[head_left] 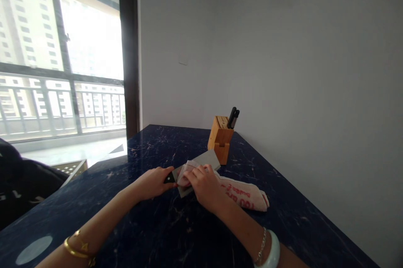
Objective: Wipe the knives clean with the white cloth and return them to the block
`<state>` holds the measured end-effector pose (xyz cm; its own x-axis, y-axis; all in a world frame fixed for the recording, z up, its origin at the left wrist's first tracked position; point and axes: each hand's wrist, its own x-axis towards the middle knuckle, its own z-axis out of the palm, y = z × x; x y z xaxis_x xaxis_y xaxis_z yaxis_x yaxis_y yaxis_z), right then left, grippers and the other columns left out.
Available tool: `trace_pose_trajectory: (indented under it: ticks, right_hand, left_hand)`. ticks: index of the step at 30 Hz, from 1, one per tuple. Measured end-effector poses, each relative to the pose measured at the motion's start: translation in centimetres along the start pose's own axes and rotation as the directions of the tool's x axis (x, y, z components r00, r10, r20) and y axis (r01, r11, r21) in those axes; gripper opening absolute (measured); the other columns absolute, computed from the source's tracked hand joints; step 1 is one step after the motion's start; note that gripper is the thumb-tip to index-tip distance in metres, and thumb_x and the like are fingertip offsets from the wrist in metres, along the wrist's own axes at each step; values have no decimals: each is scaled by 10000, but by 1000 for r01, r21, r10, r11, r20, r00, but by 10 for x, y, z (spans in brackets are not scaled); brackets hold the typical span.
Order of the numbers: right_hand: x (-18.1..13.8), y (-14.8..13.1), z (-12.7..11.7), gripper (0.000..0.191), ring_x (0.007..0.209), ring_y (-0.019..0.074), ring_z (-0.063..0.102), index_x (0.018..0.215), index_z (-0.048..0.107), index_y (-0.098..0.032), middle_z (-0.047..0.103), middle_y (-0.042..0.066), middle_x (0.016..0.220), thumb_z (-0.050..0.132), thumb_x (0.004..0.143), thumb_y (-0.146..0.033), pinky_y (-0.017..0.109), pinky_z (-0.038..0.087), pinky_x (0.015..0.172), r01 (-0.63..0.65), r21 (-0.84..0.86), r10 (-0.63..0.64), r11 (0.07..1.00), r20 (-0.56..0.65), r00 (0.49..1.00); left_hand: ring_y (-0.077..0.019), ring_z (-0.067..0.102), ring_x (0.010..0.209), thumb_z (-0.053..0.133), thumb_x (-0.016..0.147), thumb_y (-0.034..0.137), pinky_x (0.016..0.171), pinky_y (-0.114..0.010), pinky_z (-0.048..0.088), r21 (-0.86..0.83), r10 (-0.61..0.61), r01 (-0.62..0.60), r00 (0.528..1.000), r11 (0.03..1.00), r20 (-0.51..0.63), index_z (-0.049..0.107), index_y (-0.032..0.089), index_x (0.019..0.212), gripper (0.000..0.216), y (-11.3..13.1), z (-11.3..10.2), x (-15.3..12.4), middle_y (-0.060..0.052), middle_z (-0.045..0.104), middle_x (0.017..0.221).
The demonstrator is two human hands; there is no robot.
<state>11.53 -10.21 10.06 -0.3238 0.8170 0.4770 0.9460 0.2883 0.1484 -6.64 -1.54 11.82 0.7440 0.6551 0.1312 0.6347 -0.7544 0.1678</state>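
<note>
Black handle [169, 178] in its grip, the left hand [155, 181] holds a cleaver [210, 159] over the blue tabletop [166, 142], near the wooden knife block [221, 136] with 2 dark handles [232, 118]. The right hand [205, 186] holds a white, red-lettered cloth [244, 194] against the cleaver.

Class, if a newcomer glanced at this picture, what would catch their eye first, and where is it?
Probably the broad knife below the centre, gripped by the left hand while the right hand holds a red-lettered cloth against it. Beyond stands a wooden block with black handles sticking up, and a bright window fills the upper left.
</note>
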Motion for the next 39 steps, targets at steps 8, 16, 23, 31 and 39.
trace_pose_trajectory:
  ticks: [8, 16, 23, 31, 39]
  right_hand:
    - [0, 23, 2, 337, 903, 184, 443, 1114, 462, -210, 573, 57, 965, 340, 826, -84, 331, 242, 790, -221, -46, 218, 974, -53, 974]
    - [-1, 13, 1, 334, 896, 183, 431, 1078, 483, -216, 580, 46, 954, 367, 798, -78, 311, 254, 764, -77, -26, 77, 997, -3, 997]
    - [-5, 22, 2, 324, 899, 180, 426, 1018, 495, -208, 583, 41, 937, 385, 758, -51, 299, 244, 748, -160, -39, 162, 986, 62, 985]
    - [-3, 16, -1, 292, 890, 185, 430, 972, 495, -215, 590, 34, 922, 384, 749, -62, 334, 212, 781, -129, -49, 131, 990, 36, 991]
    - [-6, 12, 1, 228, 895, 180, 433, 900, 519, -192, 580, 54, 902, 426, 730, -71, 319, 216, 779, -77, -31, 80, 997, 114, 990]
  left_hand:
    - [-215, 630, 655, 374, 770, 551, 537, -245, 411, 22, 7, -7, 1000, 1000, -11, 515, 223, 987, 417, -4, 4, 3, -52, 656, 774]
    - [-199, 629, 581, 378, 764, 548, 489, -231, 407, -20, -32, 33, 999, 999, 5, 516, 227, 976, 409, -3, 1, 1, -34, 646, 718]
    - [-174, 599, 475, 363, 762, 570, 456, -231, 398, -57, -30, 32, 999, 998, 41, 513, 225, 954, 422, -5, 2, 1, -21, 645, 683]
    - [-182, 616, 537, 383, 761, 550, 459, -220, 396, -45, -23, 23, 1000, 999, 10, 518, 220, 934, 397, -3, -1, 1, -31, 644, 703]
    - [-201, 627, 593, 380, 761, 552, 495, -233, 407, -8, -37, 37, 999, 999, 14, 519, 220, 950, 407, -4, 0, 1, -41, 647, 737]
